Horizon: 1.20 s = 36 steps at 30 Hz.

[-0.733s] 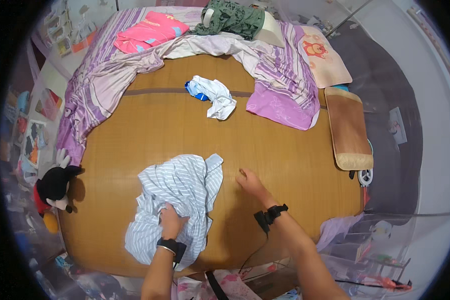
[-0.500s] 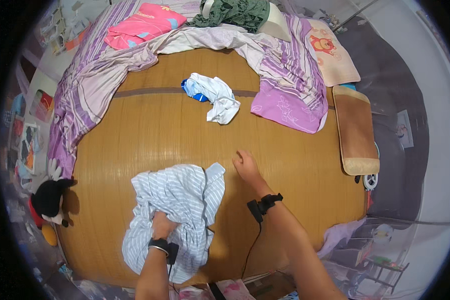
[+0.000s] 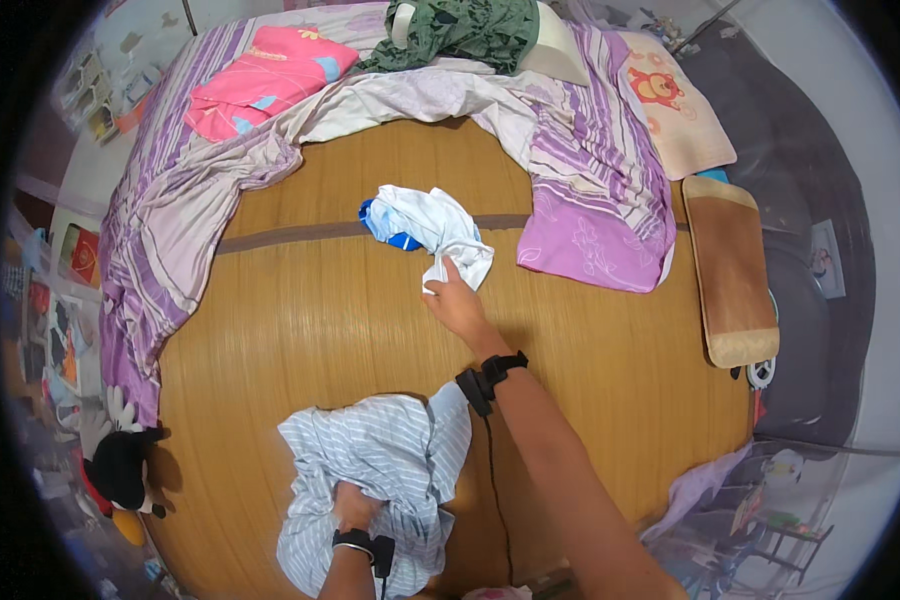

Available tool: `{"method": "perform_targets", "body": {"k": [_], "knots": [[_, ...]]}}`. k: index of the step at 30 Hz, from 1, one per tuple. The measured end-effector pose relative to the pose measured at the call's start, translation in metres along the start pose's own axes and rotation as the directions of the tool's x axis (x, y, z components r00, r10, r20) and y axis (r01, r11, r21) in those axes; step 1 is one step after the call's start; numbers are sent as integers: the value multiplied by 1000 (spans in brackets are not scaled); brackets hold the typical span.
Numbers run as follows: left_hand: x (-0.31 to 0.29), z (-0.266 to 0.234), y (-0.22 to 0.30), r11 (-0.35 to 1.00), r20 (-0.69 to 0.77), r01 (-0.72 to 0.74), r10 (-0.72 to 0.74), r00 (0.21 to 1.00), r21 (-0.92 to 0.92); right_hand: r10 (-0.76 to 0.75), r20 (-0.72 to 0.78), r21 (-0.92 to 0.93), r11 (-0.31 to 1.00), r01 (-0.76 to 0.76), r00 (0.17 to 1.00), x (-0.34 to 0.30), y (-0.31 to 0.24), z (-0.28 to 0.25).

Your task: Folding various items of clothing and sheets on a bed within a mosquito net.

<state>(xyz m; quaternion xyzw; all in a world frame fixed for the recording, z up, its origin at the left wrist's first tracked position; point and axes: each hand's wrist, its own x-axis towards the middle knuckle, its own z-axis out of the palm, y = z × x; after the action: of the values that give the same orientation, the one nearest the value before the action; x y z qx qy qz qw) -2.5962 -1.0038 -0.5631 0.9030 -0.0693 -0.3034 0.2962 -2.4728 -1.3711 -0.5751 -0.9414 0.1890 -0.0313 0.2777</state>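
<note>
A blue-and-white striped shirt (image 3: 375, 440) lies rumpled on the woven mat (image 3: 370, 330) close in front of me. My left hand (image 3: 355, 508) is sunk into its folds, so its fingers are hidden. Further off, a white garment with a blue part (image 3: 420, 215) rests bunched across the mat's dark band. With thumb and forefinger, my right hand (image 3: 457, 300) pinches the near edge of that white garment. Both wrists wear black straps with small devices and cables.
Purple striped bedding (image 3: 160, 270) curves around the mat's far side, bearing a pink folded cloth (image 3: 270, 85) and a dark green bundle (image 3: 470, 35). To the right lie a brown pillow mat (image 3: 728, 270) and a peach pillow (image 3: 675, 110). A plush toy (image 3: 120, 470) sits left.
My right hand has moved forward from bare mat to the white garment and taken its near edge. My left hand stays in the striped shirt. The whole view has shifted somewhat.
</note>
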Motion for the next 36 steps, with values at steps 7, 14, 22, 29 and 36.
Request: {"method": "perform_targets", "body": {"k": [7,14,22,29,36], "knots": [[8,7,-9,978,32,153,-159,987,141,384,-245,184,920,-347,890,40,48,-19],[11,-1,25,943,89,273,-293,952,192,523,-316,154,852,-501,792,29,135,-47],[10,-3,42,962,41,164,-177,983,217,628,-171,33,773,-633,759,30,163,-46],[10,2,27,928,43,286,-304,952,238,431,156,-103,902,-420,889,-104,159,-41],[3,2,24,939,8,280,-287,958,201,857,229,-720,469,-511,462,-525,192,-167]]}}
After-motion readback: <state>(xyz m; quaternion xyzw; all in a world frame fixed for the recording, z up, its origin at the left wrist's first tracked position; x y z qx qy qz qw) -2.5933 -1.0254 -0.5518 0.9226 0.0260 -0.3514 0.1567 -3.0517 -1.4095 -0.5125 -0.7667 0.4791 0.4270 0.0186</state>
